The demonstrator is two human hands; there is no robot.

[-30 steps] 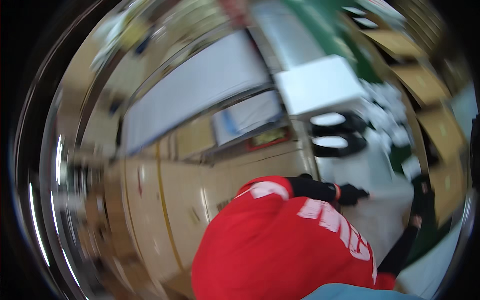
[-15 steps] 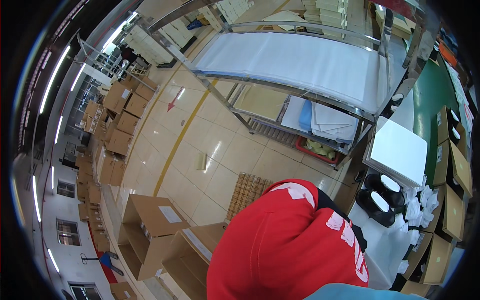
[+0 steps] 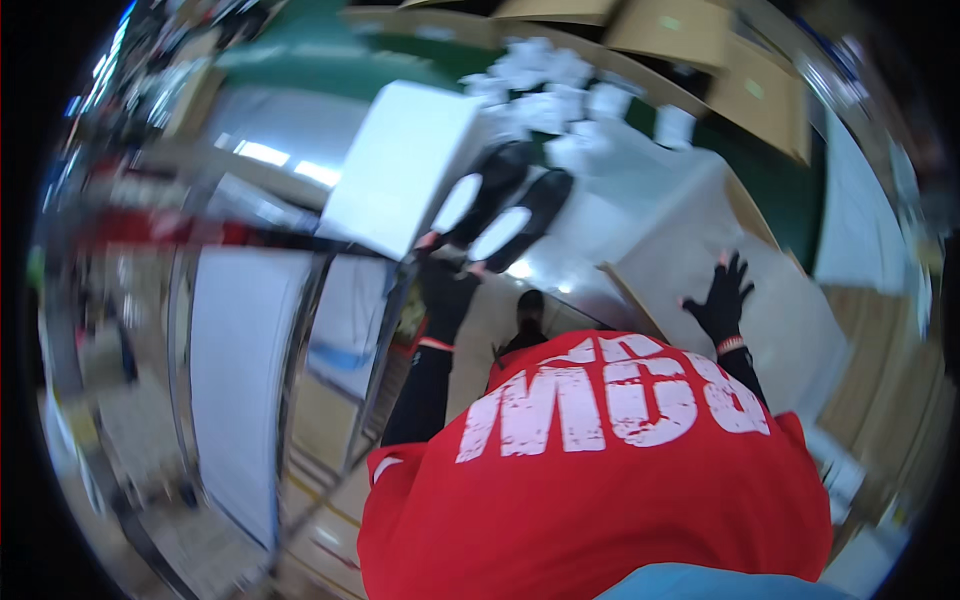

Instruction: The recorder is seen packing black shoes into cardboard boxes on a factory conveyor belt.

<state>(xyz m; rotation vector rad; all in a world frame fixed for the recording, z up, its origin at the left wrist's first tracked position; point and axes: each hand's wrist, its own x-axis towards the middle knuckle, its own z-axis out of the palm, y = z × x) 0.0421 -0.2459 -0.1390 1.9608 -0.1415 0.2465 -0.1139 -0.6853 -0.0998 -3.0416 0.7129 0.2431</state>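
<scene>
My left hand point(image 3: 448, 288), in a black glove with bare fingertips, reaches to the heels of a pair of black shoes point(image 3: 515, 195) with white insoles. Its fingertips close on the heel ends, though blur hides the exact grip. The shoes lie side by side beside a white stack of sheets point(image 3: 400, 165). To the right, my right hand point(image 3: 720, 303), gloved the same way, is spread with fingers apart over a white paper sheet point(image 3: 770, 330). This sheet lies across brown cardboard edges point(image 3: 640, 300).
Crumpled white paper point(image 3: 545, 95) lies beyond the shoes. Open brown shoe boxes point(image 3: 670, 30) line the far side of the green surface point(image 3: 310, 50). A metal rack with white sheets point(image 3: 245, 370) stands at left; brown cardboard point(image 3: 870, 350) is stacked at right.
My view has swung right toward the table, so the rack now appears at left. Both hands have come into sight, the left at the shoes and the right over the paper.
</scene>
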